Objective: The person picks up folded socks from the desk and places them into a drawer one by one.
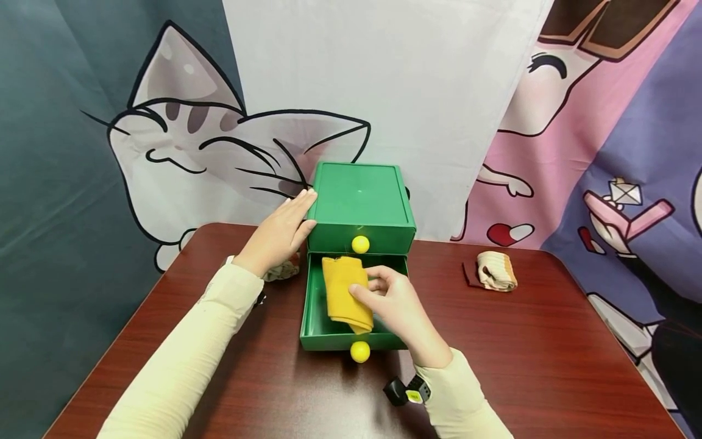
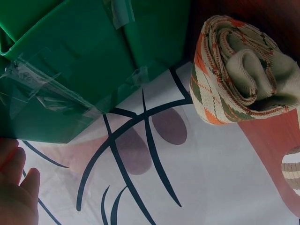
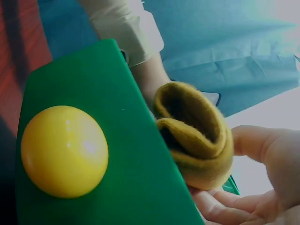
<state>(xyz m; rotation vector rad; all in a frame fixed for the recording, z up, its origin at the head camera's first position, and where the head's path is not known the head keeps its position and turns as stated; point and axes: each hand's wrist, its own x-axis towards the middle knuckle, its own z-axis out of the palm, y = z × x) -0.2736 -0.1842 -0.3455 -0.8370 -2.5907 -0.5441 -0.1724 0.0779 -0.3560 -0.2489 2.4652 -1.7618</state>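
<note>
A green two-drawer box (image 1: pixel 359 194) stands on the table, its lower drawer (image 1: pixel 356 342) pulled out. My left hand (image 1: pixel 280 231) rests against the box's upper left edge with straight fingers. Inside the drawer's outline is a folded yellow cloth (image 1: pixel 347 296), thick and rolled in the right wrist view. My right hand (image 1: pixel 392 302) pinches its right side, thumb on one side and fingers on the other. A yellow knob (image 3: pixel 64 151) sits on the drawer front. In the left wrist view, the left fingers (image 2: pixel 16 166) show beside the box's taped back.
A rolled checked cloth (image 2: pixel 243 70) lies left of the box, partly behind my left wrist. Farther right on the reddish-brown table (image 1: pixel 548 341) is a rolled striped cloth (image 1: pixel 496 271) with a dark red piece beside it. A printed cat curtain (image 1: pixel 181 152) hangs behind.
</note>
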